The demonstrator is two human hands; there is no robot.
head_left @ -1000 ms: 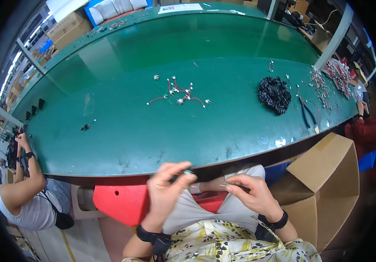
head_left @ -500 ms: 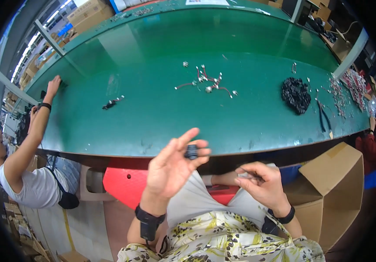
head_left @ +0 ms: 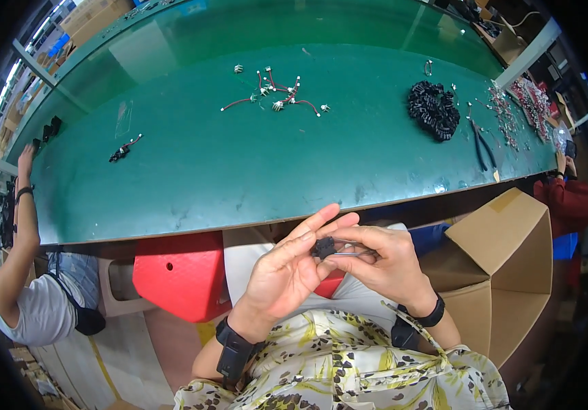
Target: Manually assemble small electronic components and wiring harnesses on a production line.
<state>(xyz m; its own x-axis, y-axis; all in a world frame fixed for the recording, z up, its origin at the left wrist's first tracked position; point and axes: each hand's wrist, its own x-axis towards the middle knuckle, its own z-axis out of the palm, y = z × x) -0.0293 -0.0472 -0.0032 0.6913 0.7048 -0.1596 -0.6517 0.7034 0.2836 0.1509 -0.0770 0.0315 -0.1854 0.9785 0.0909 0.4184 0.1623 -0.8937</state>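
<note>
Black block (head_left: 322, 247): was held where both hands met, just in front of the green table's (head_left: 171, 184) near edge.
Left hand (head_left: 280, 277): was closed on the block at the thumb, two fingers extended past it.
Right hand (head_left: 389, 263): was pinched around a thin metal tool (head_left: 350, 251), its tip set at the block.
Writing: any lettering on the upper-left carton (head_left: 92, 20) was too small to be read.
Cardboard box (head_left: 468, 311): was left open at right; its contents could not be told.
Tabletop: was strewn with red-wired connectors (head_left: 278, 106), a coiled black strip (head_left: 434, 111) and pliers (head_left: 481, 145).
</note>
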